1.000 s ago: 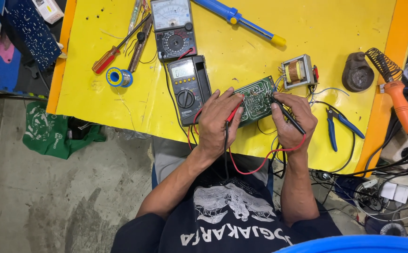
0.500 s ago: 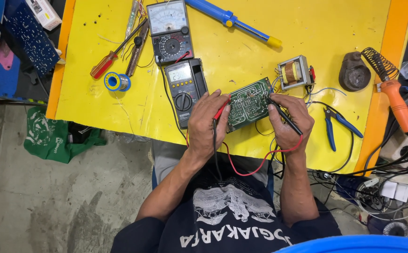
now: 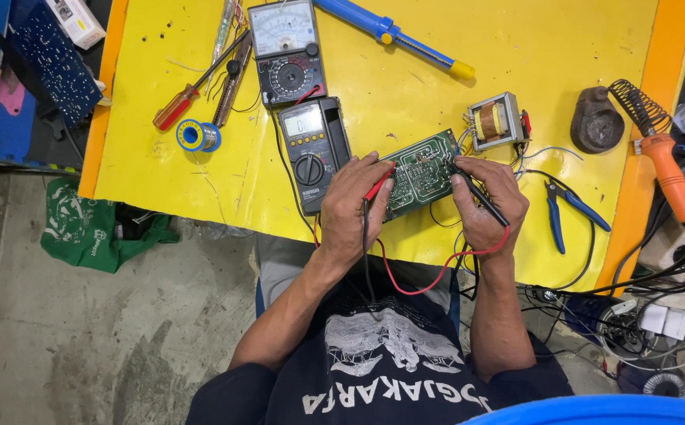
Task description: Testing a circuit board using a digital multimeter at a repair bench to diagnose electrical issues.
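Note:
A green circuit board (image 3: 421,169) lies on the yellow table (image 3: 547,55) near its front edge. My left hand (image 3: 354,206) grips a red test probe (image 3: 380,183) whose tip rests on the board's left part. My right hand (image 3: 488,201) holds a black test probe (image 3: 480,193) against the board's right edge. Red and black leads (image 3: 429,279) loop from the probes down over my lap. Left of the board sits a dark digital multimeter (image 3: 315,149). A small transformer (image 3: 496,122) is wired to the board's far right corner.
An analog meter (image 3: 286,51), red-handled screwdriver (image 3: 181,106), blue solder spool (image 3: 198,135) and blue desoldering pump (image 3: 393,33) lie further back. Blue pliers (image 3: 563,208) are at right. An orange soldering iron (image 3: 669,177) rests beside its coil stand (image 3: 606,118). Cables crowd the right floor.
Both hands stay on the board with the probes; the view has drifted slightly, and the probe tips have shifted only a little.

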